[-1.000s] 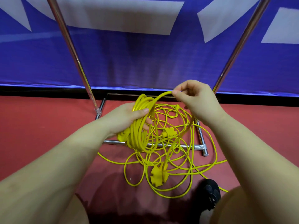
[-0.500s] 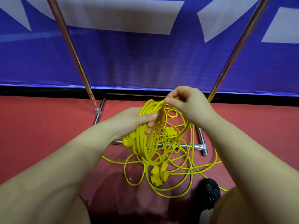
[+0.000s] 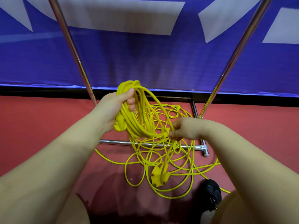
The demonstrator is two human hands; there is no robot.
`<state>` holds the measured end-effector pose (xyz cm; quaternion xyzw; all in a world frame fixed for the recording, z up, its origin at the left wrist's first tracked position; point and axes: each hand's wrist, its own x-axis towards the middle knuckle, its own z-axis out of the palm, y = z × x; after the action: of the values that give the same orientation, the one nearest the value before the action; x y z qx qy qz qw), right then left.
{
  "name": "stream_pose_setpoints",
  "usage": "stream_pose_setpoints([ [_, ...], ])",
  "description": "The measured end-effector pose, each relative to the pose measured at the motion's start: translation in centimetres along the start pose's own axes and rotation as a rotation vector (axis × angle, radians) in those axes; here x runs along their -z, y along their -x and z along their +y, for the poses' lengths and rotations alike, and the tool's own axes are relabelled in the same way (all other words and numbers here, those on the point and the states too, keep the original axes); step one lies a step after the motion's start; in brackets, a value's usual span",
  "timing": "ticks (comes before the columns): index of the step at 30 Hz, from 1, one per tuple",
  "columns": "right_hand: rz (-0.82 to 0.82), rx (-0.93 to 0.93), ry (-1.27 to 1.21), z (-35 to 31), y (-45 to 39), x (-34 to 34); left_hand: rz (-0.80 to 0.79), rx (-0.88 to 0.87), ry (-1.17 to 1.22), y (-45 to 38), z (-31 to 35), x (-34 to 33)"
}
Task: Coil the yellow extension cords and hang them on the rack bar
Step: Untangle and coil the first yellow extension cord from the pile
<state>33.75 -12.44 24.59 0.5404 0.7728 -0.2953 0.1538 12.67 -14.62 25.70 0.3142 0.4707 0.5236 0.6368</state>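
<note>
Left hand [image 3: 113, 110] grips the coil [image 3: 139, 117], right hand [image 3: 182, 128] pinches a strand above tangled cord [image 3: 161, 159] draping the rack base bar [image 3: 113, 142].

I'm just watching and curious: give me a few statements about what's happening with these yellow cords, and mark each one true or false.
1. The left hand grips a bundle of coiled yellow cord. True.
2. The right hand is empty and resting on the floor. False: it pinches a strand of cord, held above the floor.
3. Loose cord lies tangled on the red floor. True.
4. A coil already hangs on the rack. False: none hangs on the visible rack poles.
5. A yellow socket block lies among the loose loops. True.
</note>
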Motion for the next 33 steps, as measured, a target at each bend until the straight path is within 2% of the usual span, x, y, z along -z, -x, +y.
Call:
stream_pose_setpoints([
  [3, -0.016, 0.052, -0.066, 0.1, -0.3, -0.4, 0.084, -0.062, -0.006, -0.3, 0.1, 0.6],
  [5, -0.010, 0.074, -0.341, -0.1, -0.4, -0.2, 0.148, -0.100, -0.106, -0.4, 0.0, 0.8],
  [7, 0.016, 0.079, -0.736, -0.6, -0.3, 0.4, 0.163, -0.129, -0.256, -0.3, -0.3, 0.7],
  [11, 0.056, 0.077, -1.336, -1.3, 0.3, 1.9, 0.009, -0.093, -0.359, -0.1, -0.9, 0.3],
  [14, 0.037, 0.066, -1.647, -1.8, 0.6, 2.6, -0.076, -0.050, -0.381, 0.1, -1.4, -0.2],
  [18, 0.093, 0.059, -1.937, -2.1, 0.8, 3.0, -0.190, -0.017, -0.400, 0.4, -2.0, -1.1],
  [21, 0.120, 0.057, -2.032, -1.9, 0.7, 3.0, -0.242, 0.010, -0.395, 0.7, -2.0, -1.6],
  [24, 0.140, 0.087, -2.033, -1.9, 0.6, 3.0, -0.214, -0.015, -0.399, 0.8, -2.1, -1.9],
  [26, 0.147, 0.138, -1.865, -1.9, 0.5, 2.8, -0.156, -0.019, -0.337, 0.7, -2.0, -1.8],
  [31, 0.161, 0.132, -0.667, -2.2, -0.2, -0.7, -0.014, 0.010, -0.114, 0.4, -1.3, -1.3],
  [33, 0.142, 0.206, -0.480, -2.5, -0.2, -1.7, 0.034, 0.011, -0.054, 0.3, -1.0, -1.2],
])
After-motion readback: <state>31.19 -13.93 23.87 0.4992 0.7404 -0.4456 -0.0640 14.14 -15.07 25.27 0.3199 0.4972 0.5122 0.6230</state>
